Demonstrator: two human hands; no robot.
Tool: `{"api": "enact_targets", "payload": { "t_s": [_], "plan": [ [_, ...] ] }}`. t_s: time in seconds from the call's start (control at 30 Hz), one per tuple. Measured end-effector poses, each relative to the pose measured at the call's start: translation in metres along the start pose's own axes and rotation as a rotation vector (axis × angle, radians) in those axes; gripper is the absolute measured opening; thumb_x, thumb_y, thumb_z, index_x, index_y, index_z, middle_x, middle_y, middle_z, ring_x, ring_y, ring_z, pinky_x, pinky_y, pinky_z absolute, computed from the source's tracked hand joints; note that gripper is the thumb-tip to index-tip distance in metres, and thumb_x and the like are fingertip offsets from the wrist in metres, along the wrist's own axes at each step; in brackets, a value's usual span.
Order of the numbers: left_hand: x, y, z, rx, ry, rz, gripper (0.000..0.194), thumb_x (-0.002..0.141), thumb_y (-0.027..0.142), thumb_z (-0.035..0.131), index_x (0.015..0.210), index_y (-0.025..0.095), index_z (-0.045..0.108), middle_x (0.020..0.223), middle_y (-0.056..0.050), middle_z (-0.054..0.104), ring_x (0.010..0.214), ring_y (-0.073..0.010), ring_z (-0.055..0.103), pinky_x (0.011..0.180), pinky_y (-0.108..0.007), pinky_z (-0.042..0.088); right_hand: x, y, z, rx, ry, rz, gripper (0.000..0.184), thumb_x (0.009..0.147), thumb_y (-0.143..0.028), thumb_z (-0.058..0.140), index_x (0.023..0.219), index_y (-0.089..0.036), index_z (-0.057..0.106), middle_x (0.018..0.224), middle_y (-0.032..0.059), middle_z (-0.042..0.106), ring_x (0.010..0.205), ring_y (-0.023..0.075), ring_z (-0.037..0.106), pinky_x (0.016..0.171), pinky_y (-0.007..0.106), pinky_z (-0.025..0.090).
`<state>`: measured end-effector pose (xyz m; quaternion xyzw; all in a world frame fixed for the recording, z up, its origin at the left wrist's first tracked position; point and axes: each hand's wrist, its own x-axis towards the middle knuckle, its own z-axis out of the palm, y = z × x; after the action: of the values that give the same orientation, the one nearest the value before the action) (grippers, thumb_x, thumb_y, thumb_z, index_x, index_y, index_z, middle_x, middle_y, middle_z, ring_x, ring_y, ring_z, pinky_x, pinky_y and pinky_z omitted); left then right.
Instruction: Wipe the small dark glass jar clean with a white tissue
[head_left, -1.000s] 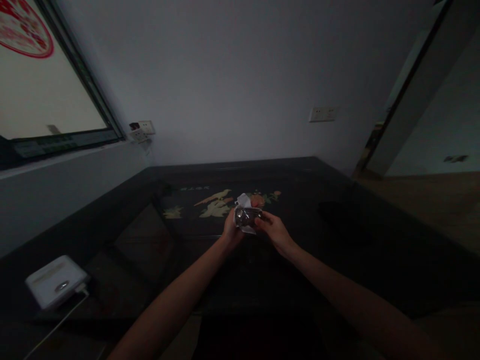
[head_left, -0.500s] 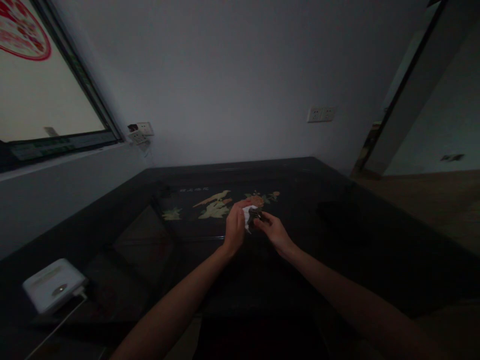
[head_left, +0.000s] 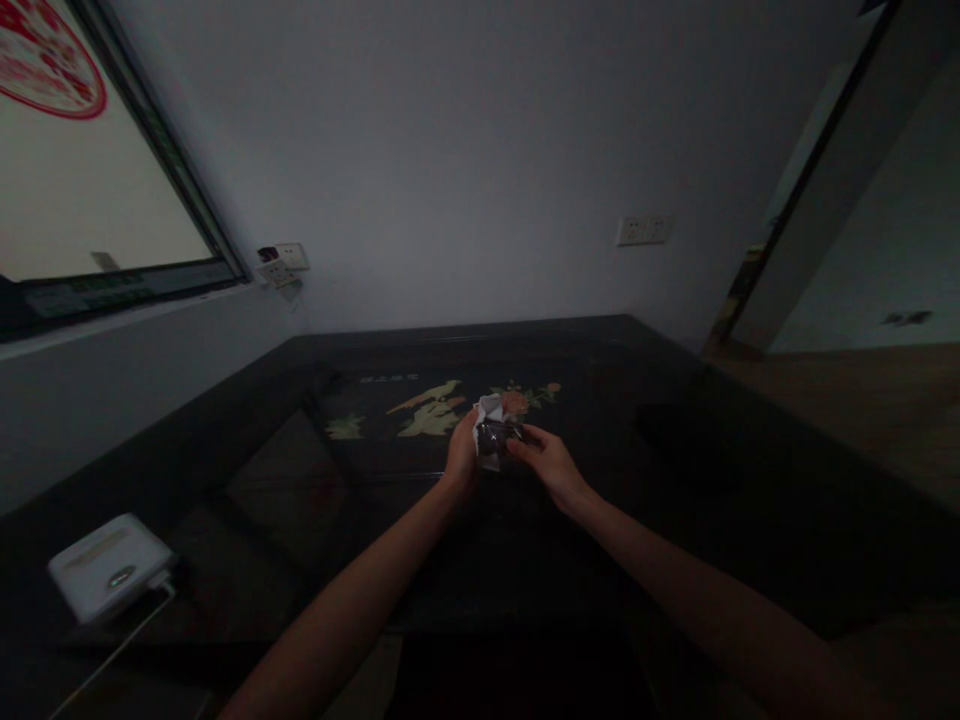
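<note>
Both my hands meet over the middle of a dark glossy table [head_left: 660, 560]. My left hand [head_left: 463, 455] is closed on a white crumpled cloth or tissue [head_left: 488, 412] and presses it against a small dark shiny object [head_left: 498, 435]. My right hand [head_left: 546, 460] pinches the right end of that dark object. The light is dim, so I cannot make out what the object is. Beneath the hands the tabletop bears a painted bird-and-flower picture [head_left: 435, 405].
A white box-like device [head_left: 109, 565] with a cable lies at the near left of the table. A window [head_left: 82, 200] fills the left wall, with wall sockets [head_left: 281, 265] beside it and another socket plate [head_left: 643, 230] on the far wall. A doorway opens at right.
The left hand rubbed the white cloth over the dark object, covering it half a second ago, and has now drawn back so the object shows again. The right hand has kept its hold.
</note>
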<state>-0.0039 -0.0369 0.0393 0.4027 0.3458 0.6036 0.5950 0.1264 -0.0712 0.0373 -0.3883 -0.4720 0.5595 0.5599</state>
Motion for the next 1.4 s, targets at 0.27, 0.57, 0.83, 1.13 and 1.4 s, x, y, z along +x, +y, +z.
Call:
{"api": "enact_targets", "payload": {
  "t_s": [0.27, 0.57, 0.83, 1.13, 1.4],
  "plan": [
    [0.000, 0.002, 0.004, -0.116, -0.066, -0.114, 0.035, 0.076, 0.044, 0.053, 0.083, 0.013, 0.067, 0.081, -0.010, 0.071, 0.087, -0.0243, 0.067, 0.081, -0.035, 0.051, 0.002, 0.004, 0.001, 0.040, -0.020, -0.009, 0.047, 0.057, -0.044, 0.081, 0.095, -0.018, 0.070, 0.094, 0.0068, 0.073, 0.089, 0.0258, 0.067, 0.084, 0.039, 0.050],
    [-0.010, 0.007, 0.003, 0.033, -0.018, 0.106, 0.042, 0.083, 0.050, 0.050, 0.099, 0.014, 0.067, 0.095, -0.007, 0.071, 0.092, -0.0218, 0.065, 0.088, -0.033, 0.046, 0.000, -0.002, 0.003, 0.049, -0.036, -0.014, 0.047, 0.058, -0.048, 0.080, 0.093, -0.019, 0.069, 0.095, 0.0062, 0.073, 0.089, 0.0262, 0.066, 0.082, 0.038, 0.050],
    [-0.020, 0.015, 0.000, 0.488, -0.121, 0.554, 0.040, 0.093, 0.043, 0.038, 0.102, 0.016, 0.066, 0.115, -0.011, 0.063, 0.108, -0.0224, 0.057, 0.096, -0.035, 0.040, 0.001, -0.001, 0.003, 0.033, -0.024, -0.024, 0.042, 0.058, -0.046, 0.080, 0.089, -0.019, 0.069, 0.093, 0.0055, 0.072, 0.087, 0.0244, 0.067, 0.083, 0.038, 0.049],
    [-0.008, 0.008, 0.001, 0.111, 0.009, 0.117, 0.034, 0.082, 0.043, 0.053, 0.092, 0.014, 0.068, 0.093, -0.007, 0.071, 0.090, -0.0230, 0.064, 0.083, -0.033, 0.048, -0.002, -0.001, 0.003, 0.014, -0.006, -0.016, 0.046, 0.056, -0.039, 0.082, 0.095, -0.018, 0.068, 0.099, 0.0072, 0.072, 0.094, 0.0259, 0.066, 0.089, 0.040, 0.048],
    [-0.001, 0.005, 0.002, -0.089, -0.056, -0.084, 0.038, 0.081, 0.044, 0.050, 0.090, 0.013, 0.069, 0.095, -0.011, 0.071, 0.092, -0.0238, 0.067, 0.083, -0.034, 0.051, -0.001, -0.001, 0.002, 0.021, -0.014, -0.023, 0.047, 0.057, -0.038, 0.082, 0.097, -0.018, 0.068, 0.097, 0.0071, 0.073, 0.093, 0.0259, 0.067, 0.089, 0.040, 0.048]
  ]
}}
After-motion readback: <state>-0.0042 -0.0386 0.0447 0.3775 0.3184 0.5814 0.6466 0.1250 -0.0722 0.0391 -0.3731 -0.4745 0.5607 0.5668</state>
